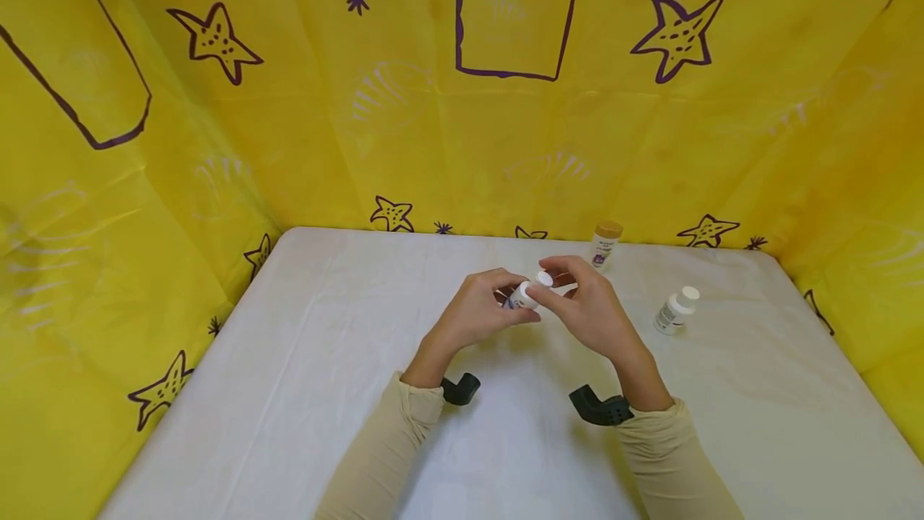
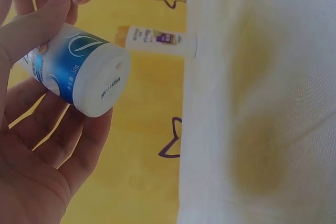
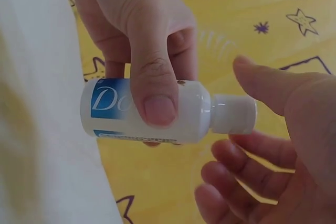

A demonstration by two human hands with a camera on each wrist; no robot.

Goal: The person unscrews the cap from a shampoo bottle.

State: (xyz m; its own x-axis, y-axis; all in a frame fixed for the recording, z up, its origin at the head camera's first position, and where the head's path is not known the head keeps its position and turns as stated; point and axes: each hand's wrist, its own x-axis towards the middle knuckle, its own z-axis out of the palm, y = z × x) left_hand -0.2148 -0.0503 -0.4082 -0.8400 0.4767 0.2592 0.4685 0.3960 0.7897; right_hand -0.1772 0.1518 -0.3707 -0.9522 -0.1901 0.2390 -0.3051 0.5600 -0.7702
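My left hand (image 1: 485, 307) grips a small white Dove bottle (image 3: 191, 111) with a blue label and white cap, raised over the table. In the right wrist view its thumb presses the near side of the bottle while its fingers go behind. The base, printed with numbers, faces the left wrist camera, and the bottle (image 2: 100, 77) lies tilted. Around the white cap (image 3: 233, 114) my right hand (image 1: 588, 307) is spread, its thumb apart from the cap and its fingertips close below it.
A white bottle with an orange-brown cap (image 1: 605, 244) stands near the table's back edge. Farther right is another white bottle (image 1: 676, 311) with a pale cap. The white-covered table (image 1: 303, 392) meets yellow patterned curtains (image 1: 433, 127) at the back and sides.
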